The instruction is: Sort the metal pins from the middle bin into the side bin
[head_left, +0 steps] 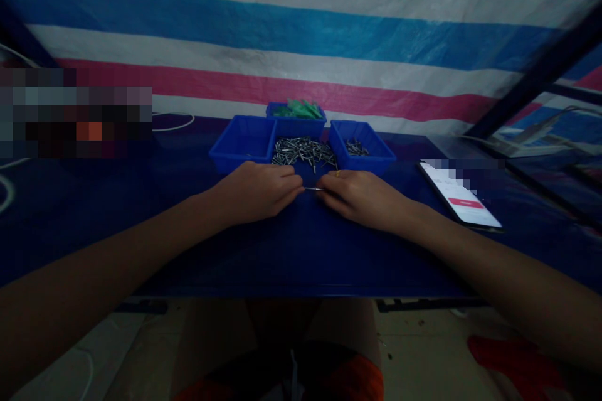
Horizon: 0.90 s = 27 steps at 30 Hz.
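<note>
My left hand (277, 188) and my right hand (348, 192) face each other low over the table, fingers pinched. A thin, shiny metal pin (311, 188) spans the small gap between them, one end in each hand's fingertips. The fingers cover both of its ends. Just behind the hands lies a loose pile of small slender metal pieces (301, 151), too small to name exactly. A yellow band shows on a finger of my right hand.
Around the pile stand a blue left bin (239, 147), a blue right bin (383, 149) with some metal pieces, and a back bin (294, 128) holding green packets (303, 108). A lit phone (463, 197) lies right on the blue table (301, 256). Striped sheeting (301, 18) hangs behind.
</note>
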Tool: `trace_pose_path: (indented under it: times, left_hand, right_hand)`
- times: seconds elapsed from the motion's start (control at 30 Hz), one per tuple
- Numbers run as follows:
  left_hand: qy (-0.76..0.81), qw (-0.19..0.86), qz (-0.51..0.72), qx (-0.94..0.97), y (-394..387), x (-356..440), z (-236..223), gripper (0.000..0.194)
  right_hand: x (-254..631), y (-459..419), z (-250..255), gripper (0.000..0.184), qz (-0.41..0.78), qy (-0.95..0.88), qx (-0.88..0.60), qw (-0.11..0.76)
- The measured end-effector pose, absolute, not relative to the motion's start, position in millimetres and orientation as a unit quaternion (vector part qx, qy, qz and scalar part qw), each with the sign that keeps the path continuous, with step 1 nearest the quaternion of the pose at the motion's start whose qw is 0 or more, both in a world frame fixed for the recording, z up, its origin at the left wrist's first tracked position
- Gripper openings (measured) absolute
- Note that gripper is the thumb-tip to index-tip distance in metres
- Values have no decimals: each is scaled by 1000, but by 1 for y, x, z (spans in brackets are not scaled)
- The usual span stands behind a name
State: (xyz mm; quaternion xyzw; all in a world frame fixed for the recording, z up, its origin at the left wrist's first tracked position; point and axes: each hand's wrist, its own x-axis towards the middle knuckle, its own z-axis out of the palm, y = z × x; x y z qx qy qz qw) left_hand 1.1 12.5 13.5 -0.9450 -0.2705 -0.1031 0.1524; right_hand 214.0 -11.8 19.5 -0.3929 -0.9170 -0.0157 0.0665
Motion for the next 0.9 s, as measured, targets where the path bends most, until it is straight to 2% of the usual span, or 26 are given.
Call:
trace_pose_path:
  times: [0.4, 0.6, 0.9]
  left_hand:
    - [-206, 176, -184, -945, 12, 1, 10, 24]
    - [-181, 174, -226, -941, 14, 2, 10, 22]
    - [-149, 172, -212, -950, 14, 1, 11, 19]
  right_hand:
    - [214, -12, 18, 34, -23, -931, -353, 89]
    - [214, -13, 18, 34, -24, -934, -346, 90]
    - [215, -13, 18, 36, -22, -937, -337, 87]
